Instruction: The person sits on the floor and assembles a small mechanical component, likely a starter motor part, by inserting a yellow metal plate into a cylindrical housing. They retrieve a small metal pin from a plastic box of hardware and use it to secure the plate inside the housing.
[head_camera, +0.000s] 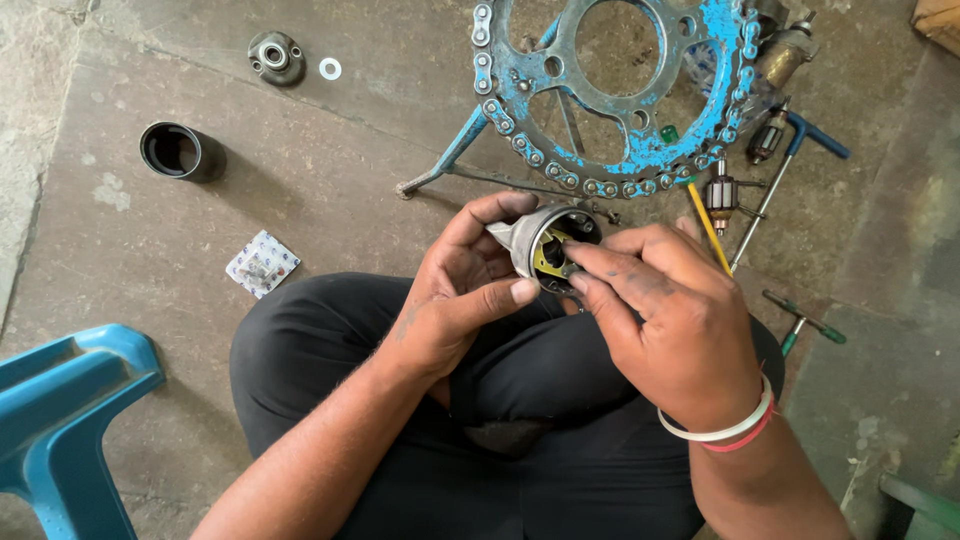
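Observation:
My left hand (462, 290) grips a small grey metal motor housing (532, 240), cup-shaped, with its open end turned toward me and a yellow part inside. My right hand (668, 318) reaches over it, its fingertips pressed into the housing's open mouth. A yellow-shafted screwdriver (708, 222) with a green tip sticks out past the right hand's fingers. Both hands hover above my lap, over dark trousers.
On the concrete floor lie a blue chain-wrapped sprocket stand (620, 95), a motor armature (720, 195), a blue T-handle wrench (790, 160), a green-handled tool (805, 322), a black cylinder (180, 152), a round bearing cap (276, 55), a white washer (330, 68), a small parts packet (262, 264). A blue plastic stool (70, 415) stands lower left.

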